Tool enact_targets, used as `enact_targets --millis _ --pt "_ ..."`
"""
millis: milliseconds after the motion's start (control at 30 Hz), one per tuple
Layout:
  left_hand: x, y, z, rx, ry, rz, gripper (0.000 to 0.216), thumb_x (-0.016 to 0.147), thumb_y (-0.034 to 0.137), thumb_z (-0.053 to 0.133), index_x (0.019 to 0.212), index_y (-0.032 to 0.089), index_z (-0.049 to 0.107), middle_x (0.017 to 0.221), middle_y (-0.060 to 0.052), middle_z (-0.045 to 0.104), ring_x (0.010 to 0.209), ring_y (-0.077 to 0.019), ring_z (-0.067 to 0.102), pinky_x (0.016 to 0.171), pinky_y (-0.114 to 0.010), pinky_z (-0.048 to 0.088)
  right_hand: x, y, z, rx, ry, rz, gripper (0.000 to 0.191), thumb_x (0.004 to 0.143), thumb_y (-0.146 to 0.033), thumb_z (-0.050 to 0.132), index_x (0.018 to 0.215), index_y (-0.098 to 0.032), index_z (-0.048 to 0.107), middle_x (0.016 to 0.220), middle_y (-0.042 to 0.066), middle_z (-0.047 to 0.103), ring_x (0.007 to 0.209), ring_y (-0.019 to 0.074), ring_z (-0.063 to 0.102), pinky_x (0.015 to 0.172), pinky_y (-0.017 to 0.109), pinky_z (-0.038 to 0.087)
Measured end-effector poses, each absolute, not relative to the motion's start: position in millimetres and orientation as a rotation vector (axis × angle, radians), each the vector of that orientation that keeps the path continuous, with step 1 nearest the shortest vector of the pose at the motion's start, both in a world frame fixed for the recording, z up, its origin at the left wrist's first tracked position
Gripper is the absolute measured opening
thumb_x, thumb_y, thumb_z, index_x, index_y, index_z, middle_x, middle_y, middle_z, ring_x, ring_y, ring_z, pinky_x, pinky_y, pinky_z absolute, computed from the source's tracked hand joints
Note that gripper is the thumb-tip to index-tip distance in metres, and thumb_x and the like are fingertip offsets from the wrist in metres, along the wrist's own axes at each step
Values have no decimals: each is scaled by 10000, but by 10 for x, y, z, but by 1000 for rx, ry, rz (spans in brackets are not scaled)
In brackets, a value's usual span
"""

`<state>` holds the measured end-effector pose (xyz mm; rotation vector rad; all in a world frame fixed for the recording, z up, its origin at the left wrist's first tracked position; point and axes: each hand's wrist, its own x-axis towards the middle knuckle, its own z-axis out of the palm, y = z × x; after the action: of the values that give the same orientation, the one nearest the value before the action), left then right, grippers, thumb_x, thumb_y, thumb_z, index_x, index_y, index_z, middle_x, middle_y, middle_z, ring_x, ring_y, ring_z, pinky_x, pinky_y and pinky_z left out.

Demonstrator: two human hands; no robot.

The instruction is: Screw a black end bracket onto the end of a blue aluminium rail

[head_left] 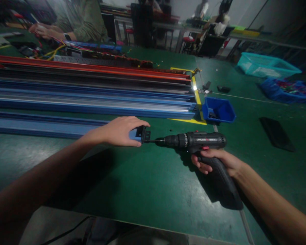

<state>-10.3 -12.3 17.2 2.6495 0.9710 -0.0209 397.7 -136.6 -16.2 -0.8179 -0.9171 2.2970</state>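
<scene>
My left hand [117, 132] is closed around the right end of a long blue metal profile [46, 127] lying on the green table. A black end cap [144, 134] sits at that end, just past my thumb and fingers. In my right hand [214, 160] is a black cordless drill [193, 140], my fingers wrapped round its grip near the red trigger. Its long bit [154, 140] points left and meets the end cap; the exact contact point is too small to make out.
More blue profiles [91, 102] and an orange one [91, 66] lie behind, ending near yellow tape [199, 102]. A blue bin [219, 110], a dark phone-like slab [276, 133] and a teal basket [267, 64] stand right. Across the table, a person in a green sleeve [89, 20] handles something beside wires.
</scene>
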Motion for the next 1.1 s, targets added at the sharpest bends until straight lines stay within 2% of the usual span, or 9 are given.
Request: enact_targets --millis 633,1100 --pt "-120 -110 148 2644 937 33 715 893 606 774 1511 299 589 1491 -84 688 1357 -316 656 1164 -454 490 3964 -1367 -133 -830 -838 2328 283 1017 -320 786 1076 -48 839 946 110 775 632 77 650 681 215 624" --pt "-119 -105 155 2650 943 18 720 895 593 769 1533 320 574 1517 -72 677 1371 -319 642 1137 -429 499 3965 -1371 -149 -801 -875 2319 269 1028 -322 773 1035 -62 842 902 84 761 623 71 639 670 206 612"
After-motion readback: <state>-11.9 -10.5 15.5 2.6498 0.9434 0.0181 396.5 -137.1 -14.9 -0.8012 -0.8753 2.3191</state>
